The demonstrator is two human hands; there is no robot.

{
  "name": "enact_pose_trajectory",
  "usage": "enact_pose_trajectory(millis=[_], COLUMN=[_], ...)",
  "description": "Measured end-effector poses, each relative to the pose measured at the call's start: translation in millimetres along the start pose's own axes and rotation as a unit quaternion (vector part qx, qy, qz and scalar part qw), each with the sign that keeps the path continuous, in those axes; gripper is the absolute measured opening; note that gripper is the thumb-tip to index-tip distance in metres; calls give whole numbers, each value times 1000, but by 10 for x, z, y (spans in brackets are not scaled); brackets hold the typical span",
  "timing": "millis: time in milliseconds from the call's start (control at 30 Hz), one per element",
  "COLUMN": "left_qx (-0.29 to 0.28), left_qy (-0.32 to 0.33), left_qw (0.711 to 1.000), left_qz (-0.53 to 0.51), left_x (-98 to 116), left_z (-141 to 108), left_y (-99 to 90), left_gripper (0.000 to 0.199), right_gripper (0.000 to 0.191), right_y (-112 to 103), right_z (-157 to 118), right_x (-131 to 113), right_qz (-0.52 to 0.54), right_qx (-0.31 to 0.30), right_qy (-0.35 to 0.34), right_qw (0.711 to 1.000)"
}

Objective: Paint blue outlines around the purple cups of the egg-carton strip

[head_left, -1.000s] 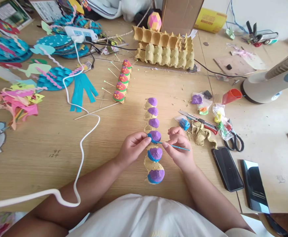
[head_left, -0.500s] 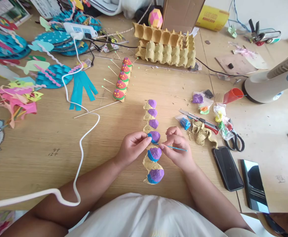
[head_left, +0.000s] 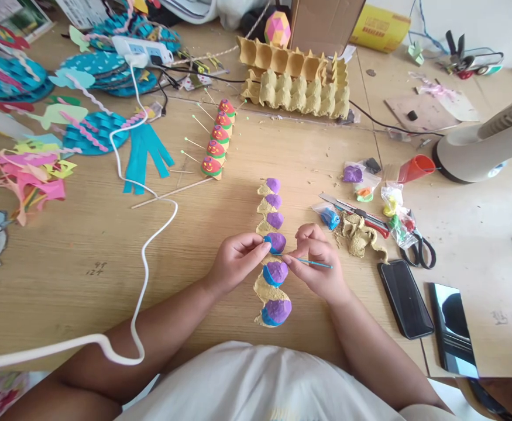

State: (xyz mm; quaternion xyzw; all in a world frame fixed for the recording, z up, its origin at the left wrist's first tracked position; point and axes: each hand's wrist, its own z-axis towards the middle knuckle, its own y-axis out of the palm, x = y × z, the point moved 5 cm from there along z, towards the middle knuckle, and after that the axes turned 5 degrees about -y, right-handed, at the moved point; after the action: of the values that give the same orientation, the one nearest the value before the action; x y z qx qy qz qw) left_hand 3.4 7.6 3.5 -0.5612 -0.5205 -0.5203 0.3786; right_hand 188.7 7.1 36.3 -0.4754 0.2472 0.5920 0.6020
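Tabletop (head_left: 185, 222) of pale wood is spread with craft pieces, and on the right a white fan (head_left: 479, 146) is parked. Toward the back, an egg tray (head_left: 303, 93) is laid bumps up. To the middle now: a strip of egg cups (head_left: 264, 290) is stretched away from the body, all six capped with purple clay (head_left: 275, 271), the nearest three edged with blue clay (head_left: 272, 317) too. The left hand (head_left: 238, 260) is pinched narrow, and by its thumb and fingers the blue side of the fourth cup (head_left: 277, 241) from the far end is gripped. The right hand (head_left: 315, 257) is closed lightly around a thin stick. Beyond, a row of red-topped cups (head_left: 215, 149) is stood on the left; over on the right, a black phone (head_left: 405, 299) is seen, with a cutter (head_left: 375, 224) placed farther back. And the smallest, that blue stick (head_left: 319, 264), is aimed at the fourth cup's near edge; whether contact is made cannot be told.
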Motion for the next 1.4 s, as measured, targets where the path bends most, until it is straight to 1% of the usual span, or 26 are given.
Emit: enact_pose_trajectory(millis=[167, 600, 733, 933, 1067, 1233, 1400], left_qx=[-3, 10, 8, 4, 3, 6, 10], left_qy=[-1, -5, -6, -3, -5, 6, 12], left_qw=[1000, 1000, 1000, 1000, 1000, 999, 998], left_qz=[4, 22, 21, 20, 24, 44, 61], left_x=[8, -7, 7, 25, 25, 20, -4], left_z=[3, 0, 2, 0, 4, 10, 6], left_y=[11, -6, -1, 4, 9, 12, 4], left_gripper=[33, 36, 36, 36, 35, 33, 32], right_gripper=[16, 20, 20, 20, 22, 19, 21], right_y=[4, -2, -7, -11, -18, -14, -2], right_z=[-1, 13, 12, 2, 0, 6, 19], right_x=[1, -62, -71, -13, 11, 31, 71], right_qz=[-14, -68, -63, -15, -15, 1, -2], right_qx=[-4, 15, 19, 11, 12, 2, -14], right_qy=[-1, -22, -26, 2, 25, 23, 38], right_qw=[1000, 997, 997, 1000, 1000, 1000, 999])
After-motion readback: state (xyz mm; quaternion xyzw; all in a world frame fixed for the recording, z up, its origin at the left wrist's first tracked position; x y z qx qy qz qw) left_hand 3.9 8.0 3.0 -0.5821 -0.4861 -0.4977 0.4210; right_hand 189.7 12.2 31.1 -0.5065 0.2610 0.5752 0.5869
